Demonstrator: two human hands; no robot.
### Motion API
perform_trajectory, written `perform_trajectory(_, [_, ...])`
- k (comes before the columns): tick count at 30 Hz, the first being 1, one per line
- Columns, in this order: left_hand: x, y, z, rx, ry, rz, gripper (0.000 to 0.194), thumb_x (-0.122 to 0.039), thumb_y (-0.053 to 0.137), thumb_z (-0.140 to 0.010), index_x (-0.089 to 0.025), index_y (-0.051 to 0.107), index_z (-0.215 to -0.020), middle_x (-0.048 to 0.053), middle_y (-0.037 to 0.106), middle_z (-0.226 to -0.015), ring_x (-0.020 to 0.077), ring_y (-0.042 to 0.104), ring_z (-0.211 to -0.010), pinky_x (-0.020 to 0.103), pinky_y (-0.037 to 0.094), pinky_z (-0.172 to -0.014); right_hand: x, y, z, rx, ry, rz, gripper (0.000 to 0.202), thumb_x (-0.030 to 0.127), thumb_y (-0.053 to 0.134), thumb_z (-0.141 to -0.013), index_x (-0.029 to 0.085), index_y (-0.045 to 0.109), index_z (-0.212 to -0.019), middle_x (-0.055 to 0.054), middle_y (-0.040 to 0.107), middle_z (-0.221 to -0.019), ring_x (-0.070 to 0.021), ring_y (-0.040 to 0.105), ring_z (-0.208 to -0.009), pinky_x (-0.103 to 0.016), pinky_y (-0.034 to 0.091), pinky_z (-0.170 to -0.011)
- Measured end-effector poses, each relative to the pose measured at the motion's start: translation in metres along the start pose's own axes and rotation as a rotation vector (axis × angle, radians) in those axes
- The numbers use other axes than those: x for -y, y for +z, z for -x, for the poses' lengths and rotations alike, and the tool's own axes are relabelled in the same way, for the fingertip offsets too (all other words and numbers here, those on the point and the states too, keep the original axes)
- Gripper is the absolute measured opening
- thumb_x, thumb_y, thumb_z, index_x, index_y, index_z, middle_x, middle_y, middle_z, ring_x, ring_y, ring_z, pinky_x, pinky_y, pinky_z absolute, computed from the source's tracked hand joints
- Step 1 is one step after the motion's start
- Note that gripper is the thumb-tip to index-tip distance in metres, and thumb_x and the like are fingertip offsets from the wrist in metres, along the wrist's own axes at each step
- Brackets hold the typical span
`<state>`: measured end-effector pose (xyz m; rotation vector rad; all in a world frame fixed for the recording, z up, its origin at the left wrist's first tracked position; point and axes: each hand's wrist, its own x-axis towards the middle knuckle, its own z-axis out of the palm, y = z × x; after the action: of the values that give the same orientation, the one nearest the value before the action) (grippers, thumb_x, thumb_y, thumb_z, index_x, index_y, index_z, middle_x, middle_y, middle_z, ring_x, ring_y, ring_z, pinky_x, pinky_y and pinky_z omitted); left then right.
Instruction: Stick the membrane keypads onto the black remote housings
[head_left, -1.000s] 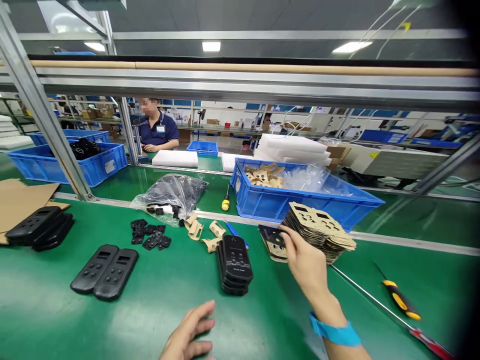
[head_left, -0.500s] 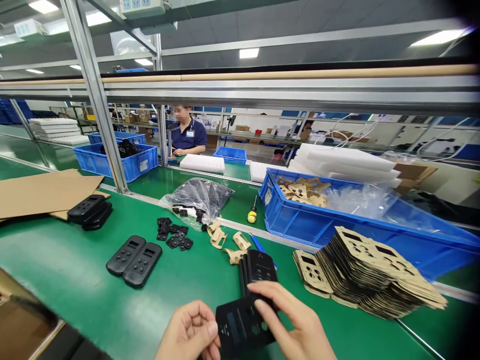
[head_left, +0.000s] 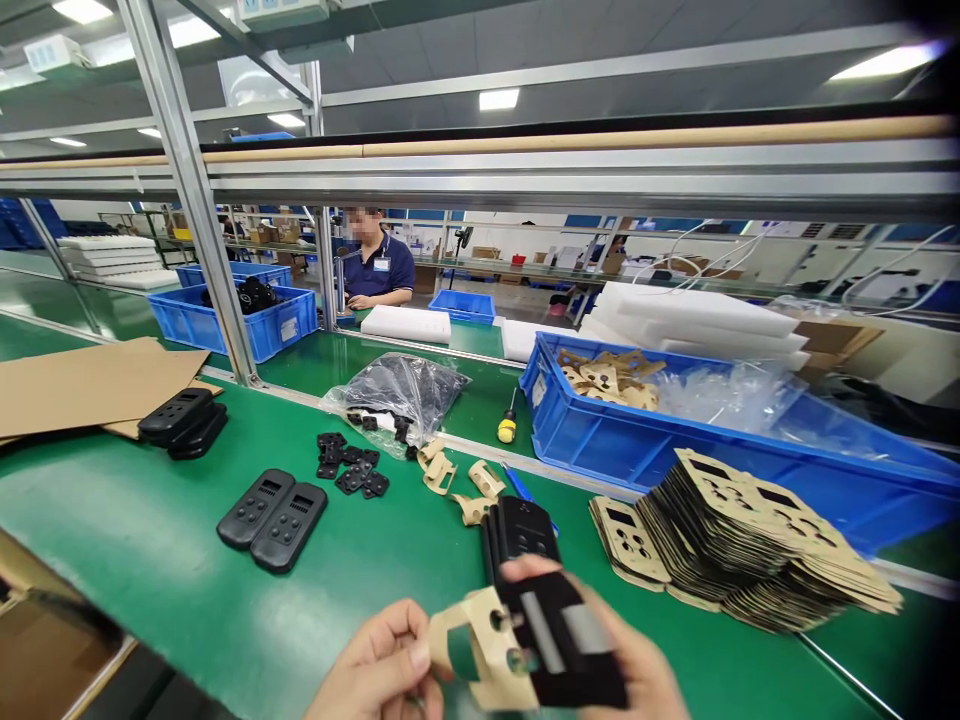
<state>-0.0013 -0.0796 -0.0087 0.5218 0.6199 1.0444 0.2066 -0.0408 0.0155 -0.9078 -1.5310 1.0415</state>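
Note:
My left hand (head_left: 379, 665) pinches the edge of a tan backing paper (head_left: 501, 660) with cut-out holes. The paper curls away from a black panel sticker (head_left: 591, 680), which my right hand (head_left: 649, 660) grips; motion smears it. Just behind my hands stand black handheld remote housings (head_left: 527, 530), partly covered. Curled scraps of backing paper (head_left: 486, 480) lie beyond them. To the right is a tall, fanned stack of panel stickers (head_left: 742, 535), tan side up. Two black remotes (head_left: 289, 525) lie side by side at left, near small black button pads (head_left: 351, 465).
A long blue bin (head_left: 600, 440) holds paper scraps and clear plastic. A plastic bag (head_left: 405, 395) of black parts, a yellow screwdriver (head_left: 508, 428) and a blue tool (head_left: 519, 485) lie along the bench. More remotes (head_left: 180, 420) rest by cardboard (head_left: 90, 385). A co-worker (head_left: 379, 265) sits opposite.
The black sticker has turned over in my right hand and shifted right. Its tan backing now shows, partly pulled off toward my left hand.

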Motion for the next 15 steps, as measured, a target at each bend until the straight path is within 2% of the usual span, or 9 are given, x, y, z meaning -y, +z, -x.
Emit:
perform_trajectory(2, [-0.004, -0.01, -0.002, -0.013, 0.0, -0.086, 0.041, -0.043, 0.079, -0.067, -0.017, 0.048, -0.072, 0.0, 0.064, -0.064, 0.0038, 0.051, -0.041, 0.011, 0.032, -0.038, 0.007, -0.025, -0.01, -0.263, 0.047, -0.133, 0.075, 0.08, 0.039, -0.075, 0.026, 0.056, -0.124, -0.015, 0.06, -0.126, -0.0363, 0.058, -0.111, -0.044, 0.056, -0.08])
perform_trajectory(4, [-0.012, -0.016, -0.006, -0.038, 0.026, -0.283, 0.042, -0.05, 0.073, -0.07, -0.019, 0.045, -0.072, -0.002, 0.061, -0.056, 0.0054, 0.048, -0.037, 0.013, 0.032, -0.035, 0.013, -0.044, -0.02, -0.507, 0.029, -0.236, 0.076, 0.081, 0.024, -0.078, 0.032, 0.051, -0.129, -0.01, 0.046, -0.142, -0.0348, 0.044, -0.127, -0.045, 0.053, -0.088])
perform_trajectory(6, [-0.022, -0.014, -0.011, -0.102, 0.092, -0.576, 0.037, -0.05, 0.063, -0.079, -0.019, 0.044, -0.073, -0.003, 0.058, -0.051, 0.0066, 0.048, -0.036, 0.015, 0.035, -0.037, 0.014, -0.053, -0.026, -0.599, 0.044, -0.296, 0.071, 0.077, 0.02, -0.082, 0.034, 0.05, -0.131, -0.004, 0.034, -0.15, -0.0326, 0.03, -0.136, -0.047, 0.05, -0.094])
perform_trajectory(7, [-0.027, -0.009, -0.015, -0.137, 0.146, -0.729, 0.032, -0.047, 0.057, -0.084, -0.019, 0.045, -0.074, -0.003, 0.059, -0.052, 0.0076, 0.05, -0.038, 0.016, 0.038, -0.04, 0.012, -0.054, -0.027, -0.578, 0.066, -0.314, 0.07, 0.076, 0.021, -0.083, 0.034, 0.051, -0.131, -0.003, 0.034, -0.15, -0.0326, 0.028, -0.137, -0.048, 0.049, -0.095])
perform_trajectory(9, [-0.038, 0.002, -0.024, -0.181, 0.298, -1.001, 0.022, -0.036, 0.046, -0.091, -0.019, 0.05, -0.078, 0.001, 0.063, -0.061, 0.0114, 0.057, -0.049, 0.021, 0.046, -0.05, 0.003, -0.053, -0.026, -0.477, 0.111, -0.315, 0.071, 0.077, 0.026, -0.081, 0.032, 0.055, -0.127, -0.007, 0.046, -0.142, -0.0349, 0.034, -0.133, -0.051, 0.049, -0.094])
perform_trajectory(11, [-0.049, 0.009, -0.032, -0.194, 0.477, -1.224, 0.019, -0.027, 0.042, -0.091, -0.019, 0.058, -0.095, 0.008, 0.069, -0.087, 0.0183, 0.065, -0.077, 0.029, 0.051, -0.072, -0.01, -0.048, -0.024, -0.368, 0.13, -0.274, 0.072, 0.078, 0.03, -0.078, 0.03, 0.058, -0.124, -0.012, 0.058, -0.129, -0.0372, 0.046, -0.125, -0.052, 0.05, -0.09])
perform_trajectory(13, [-0.06, 0.005, -0.035, -0.243, 0.583, -1.45, 0.032, -0.023, 0.043, -0.089, -0.02, 0.057, -0.119, 0.012, 0.063, -0.115, 0.0233, 0.061, -0.103, 0.034, 0.047, -0.09, -0.023, -0.044, -0.022, -0.291, 0.122, -0.223, 0.072, 0.077, 0.033, -0.078, 0.028, 0.059, -0.124, -0.014, 0.063, -0.121, -0.0385, 0.056, -0.112, -0.053, 0.051, -0.086])
perform_trajectory(15, [-0.071, -0.012, -0.033, -0.429, 0.575, -1.68, 0.047, -0.021, 0.046, -0.087, -0.016, 0.048, -0.133, 0.016, 0.056, -0.129, 0.0284, 0.054, -0.117, 0.039, 0.042, -0.098, -0.03, -0.04, -0.021, -0.251, 0.119, -0.215, 0.073, 0.076, 0.034, -0.079, 0.026, 0.059, -0.125, -0.015, 0.064, -0.119, -0.0385, 0.062, -0.102, -0.053, 0.053, -0.081])
